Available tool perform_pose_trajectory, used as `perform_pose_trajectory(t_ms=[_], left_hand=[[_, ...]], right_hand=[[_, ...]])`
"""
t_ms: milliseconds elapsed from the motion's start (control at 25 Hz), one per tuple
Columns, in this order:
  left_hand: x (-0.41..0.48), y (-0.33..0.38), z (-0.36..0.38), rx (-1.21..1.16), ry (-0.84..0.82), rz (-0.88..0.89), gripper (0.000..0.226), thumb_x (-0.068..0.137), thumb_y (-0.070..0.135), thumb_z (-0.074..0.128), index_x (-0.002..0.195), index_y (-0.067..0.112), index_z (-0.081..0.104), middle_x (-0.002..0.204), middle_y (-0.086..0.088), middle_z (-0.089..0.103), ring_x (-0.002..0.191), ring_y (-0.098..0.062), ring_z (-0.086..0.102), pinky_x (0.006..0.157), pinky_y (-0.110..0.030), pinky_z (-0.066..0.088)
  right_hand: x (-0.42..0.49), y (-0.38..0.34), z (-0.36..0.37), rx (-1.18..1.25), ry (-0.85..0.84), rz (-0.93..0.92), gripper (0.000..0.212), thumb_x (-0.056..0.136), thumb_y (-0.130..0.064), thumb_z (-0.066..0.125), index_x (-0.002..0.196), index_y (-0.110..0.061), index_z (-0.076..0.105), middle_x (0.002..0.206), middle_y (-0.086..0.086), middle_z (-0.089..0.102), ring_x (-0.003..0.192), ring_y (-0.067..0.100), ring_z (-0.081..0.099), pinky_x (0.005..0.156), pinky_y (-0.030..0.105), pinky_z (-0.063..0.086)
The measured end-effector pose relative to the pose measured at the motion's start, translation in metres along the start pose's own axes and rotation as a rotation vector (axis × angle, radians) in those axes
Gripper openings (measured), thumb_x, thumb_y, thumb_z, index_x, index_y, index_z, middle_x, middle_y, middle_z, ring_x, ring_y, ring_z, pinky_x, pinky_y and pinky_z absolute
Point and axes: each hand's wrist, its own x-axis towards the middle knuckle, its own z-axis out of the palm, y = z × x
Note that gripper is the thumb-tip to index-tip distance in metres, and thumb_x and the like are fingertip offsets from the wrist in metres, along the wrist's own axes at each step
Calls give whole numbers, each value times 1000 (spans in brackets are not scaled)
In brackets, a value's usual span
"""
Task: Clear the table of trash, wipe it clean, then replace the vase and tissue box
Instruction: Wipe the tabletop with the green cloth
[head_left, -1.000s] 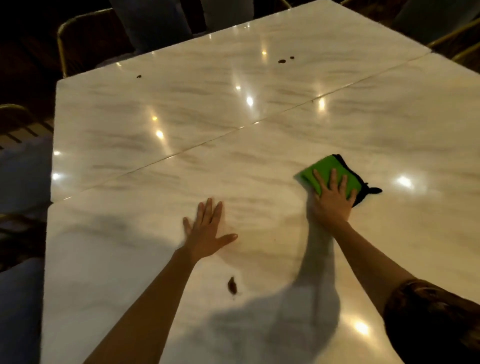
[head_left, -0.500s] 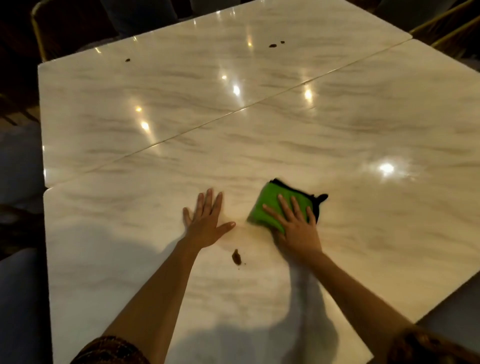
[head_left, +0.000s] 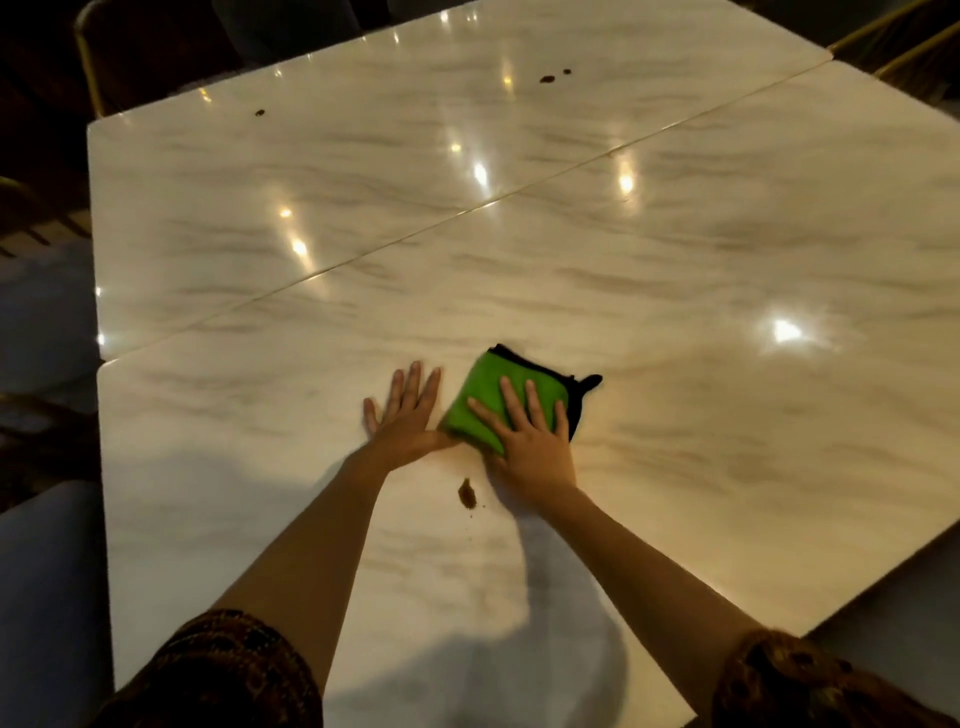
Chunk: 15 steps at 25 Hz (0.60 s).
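Right hand (head_left: 530, 441) presses the folded green microfibre cloth with black edging (head_left: 485, 395) flat on the glossy marble-pattern table (head_left: 675, 270), fingers straight. Left hand (head_left: 402, 415) lies flat just left, fingers extended. A brown stain (head_left: 467, 493) sits near the hands.

The bench (head_left: 675, 270) is seen to be made of pale, marble-like slabs with grey veining, polished so smooth and glossy that lamps are mirrored in it as bright spots. The cloth (head_left: 483, 395) is shown as a soft, matt green fabric edged with black trim (head_left: 587, 385), and a brown smear (head_left: 467, 493) is seen dull against the shine. The sleeves (head_left: 223, 675) are made of dark patterned fabric, and thin brass-coloured metal is seen on a chair frame (head_left: 88, 78).
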Motion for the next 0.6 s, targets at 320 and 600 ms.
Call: perform_pose_trajectory(t_ms=[320,600], left_hand=[[-16,-27,2,55,20,145,105,78,66,57,147,37,-17,153,9,-31,143,-13,-24,115,-49,-9],[-42,-59,17,86,41,331,72,96,50,36,149,34,-10,156,6,-24,144,-14,-22,117,-43,-9]], right_hand=[[-63,137,-17,65,137,467,59,88,-53,17,144,-51,-1,161,-2,1,148,27,0,116,52,8],[-70,-25,24,137,162,617,60,98,-45,37,149,-42,6,161,3,-1,147,31,-2,114,56,4]])
